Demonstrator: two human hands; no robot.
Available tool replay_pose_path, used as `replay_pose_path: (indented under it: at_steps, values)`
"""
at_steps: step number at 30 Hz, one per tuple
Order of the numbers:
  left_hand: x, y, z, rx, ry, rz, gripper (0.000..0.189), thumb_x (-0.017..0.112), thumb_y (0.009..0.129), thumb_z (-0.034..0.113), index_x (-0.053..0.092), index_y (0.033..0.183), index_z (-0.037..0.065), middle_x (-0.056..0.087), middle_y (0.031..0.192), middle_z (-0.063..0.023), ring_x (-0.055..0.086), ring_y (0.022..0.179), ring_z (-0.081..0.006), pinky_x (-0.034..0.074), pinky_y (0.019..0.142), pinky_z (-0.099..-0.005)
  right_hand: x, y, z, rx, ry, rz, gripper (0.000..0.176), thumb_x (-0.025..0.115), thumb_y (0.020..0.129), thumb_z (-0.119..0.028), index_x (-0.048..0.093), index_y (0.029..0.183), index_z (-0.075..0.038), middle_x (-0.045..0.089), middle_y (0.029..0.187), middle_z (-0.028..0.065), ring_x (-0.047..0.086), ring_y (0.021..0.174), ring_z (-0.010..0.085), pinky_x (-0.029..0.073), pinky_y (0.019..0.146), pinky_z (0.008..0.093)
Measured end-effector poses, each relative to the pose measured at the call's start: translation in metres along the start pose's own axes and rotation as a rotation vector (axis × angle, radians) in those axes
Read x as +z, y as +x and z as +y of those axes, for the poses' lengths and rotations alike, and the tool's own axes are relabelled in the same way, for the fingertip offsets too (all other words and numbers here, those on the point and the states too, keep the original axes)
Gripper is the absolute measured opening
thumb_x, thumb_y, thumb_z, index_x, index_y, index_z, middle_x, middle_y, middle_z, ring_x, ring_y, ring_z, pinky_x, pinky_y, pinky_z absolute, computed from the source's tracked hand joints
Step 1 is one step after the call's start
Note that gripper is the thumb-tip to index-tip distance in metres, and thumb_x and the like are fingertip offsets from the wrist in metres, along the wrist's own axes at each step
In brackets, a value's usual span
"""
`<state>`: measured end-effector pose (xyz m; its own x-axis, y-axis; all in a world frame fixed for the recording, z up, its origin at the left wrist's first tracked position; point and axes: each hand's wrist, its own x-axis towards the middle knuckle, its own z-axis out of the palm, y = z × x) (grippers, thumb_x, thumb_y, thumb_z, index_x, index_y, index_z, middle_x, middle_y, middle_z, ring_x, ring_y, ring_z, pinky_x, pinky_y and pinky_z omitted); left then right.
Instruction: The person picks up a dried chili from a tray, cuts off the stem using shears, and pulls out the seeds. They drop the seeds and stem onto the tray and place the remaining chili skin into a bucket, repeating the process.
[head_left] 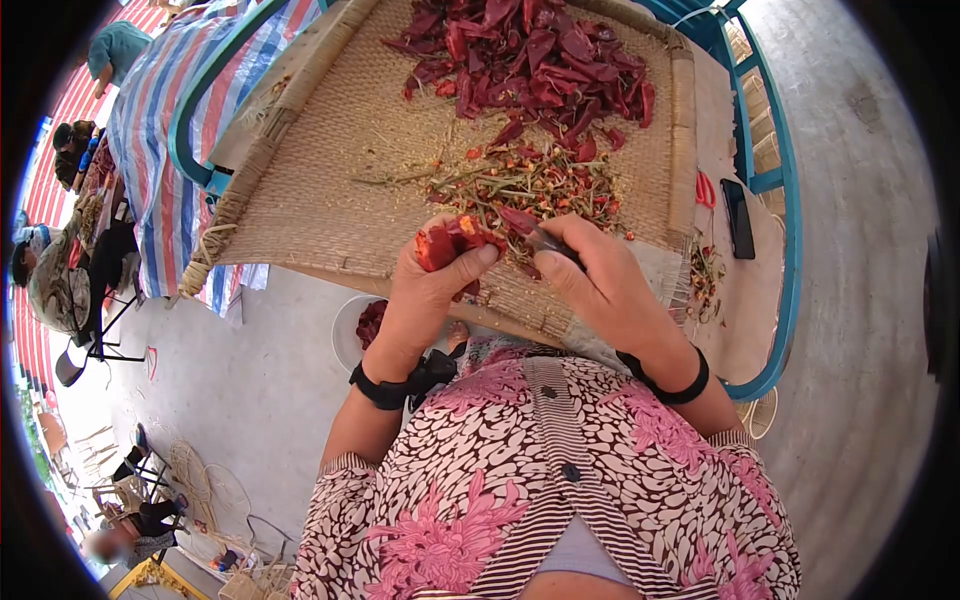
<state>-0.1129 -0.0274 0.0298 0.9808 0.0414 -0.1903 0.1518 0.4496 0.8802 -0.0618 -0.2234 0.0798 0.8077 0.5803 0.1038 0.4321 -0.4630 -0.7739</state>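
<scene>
My left hand [432,290] is closed around an opened red pepper [440,246], its orange inside facing up. My right hand [600,277] grips a small dark-handled knife [556,245], its tip end beside the pepper and a dark red piece. Both hands are above the near edge of a woven tray [330,180]. Just beyond them lies a heap of stems, seeds and red bits [560,190]. Dark red pepper pieces [540,60] are piled at the tray's far side.
Red-handled scissors [705,190] and a black phone [738,220] lie right of the tray, inside a teal frame [783,300]. Below the tray's near edge, a bowl [345,335] holds red pieces. Several people sit at the far left near a striped cloth [170,130].
</scene>
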Motion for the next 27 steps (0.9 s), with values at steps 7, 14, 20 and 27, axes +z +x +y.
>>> replay_pose_path:
  at_steps: [7, 14, 20, 27]
  values:
    - [0.000, 0.006, -0.002, -0.002, 0.002, -0.006, 0.016, 0.071, 0.086, 0.012, 0.062, 0.098, 0.008, 0.061, 0.085, 0.0057, 0.052, 0.069, -0.0026, 0.042, 0.060, -0.0192, -0.001, 0.002, 0.003, -0.017, -0.029, -0.017, 0.035, 0.065, 0.088, -0.030, 0.061, 0.106, 0.000, 0.062, 0.090, 0.0150, 0.062, 0.080, 0.0298, 0.048, 0.069, 0.0362]
    - [0.002, 0.007, -0.002, 0.041, 0.059, -0.043, 0.015, 0.071, 0.085, 0.005, 0.062, 0.097, 0.006, 0.061, 0.086, 0.0062, 0.052, 0.076, -0.0021, 0.043, 0.068, -0.0185, -0.004, 0.005, 0.003, 0.076, 0.157, -0.118, 0.031, 0.065, 0.089, -0.028, 0.063, 0.102, 0.000, 0.061, 0.085, 0.0116, 0.059, 0.075, 0.0215, 0.046, 0.067, 0.0320]
    - [0.001, 0.009, -0.003, 0.114, 0.117, -0.073, 0.013, 0.069, 0.085, 0.001, 0.062, 0.095, 0.005, 0.061, 0.086, 0.0054, 0.052, 0.076, -0.0020, 0.043, 0.070, -0.0190, -0.004, 0.006, 0.003, 0.210, 0.332, -0.190, 0.026, 0.065, 0.089, -0.023, 0.063, 0.099, 0.000, 0.059, 0.080, 0.0095, 0.057, 0.071, 0.0165, 0.045, 0.065, 0.0305]
    - [0.002, 0.008, -0.003, 0.063, 0.084, -0.053, 0.017, 0.070, 0.083, 0.003, 0.060, 0.096, 0.006, 0.061, 0.089, 0.0016, 0.057, 0.077, -0.0075, 0.048, 0.066, -0.0241, 0.008, 0.003, 0.004, 0.177, 0.383, -0.090, 0.026, 0.062, 0.093, -0.024, 0.062, 0.098, 0.001, 0.057, 0.073, 0.0032, 0.051, 0.061, 0.0104, 0.040, 0.056, 0.0246]
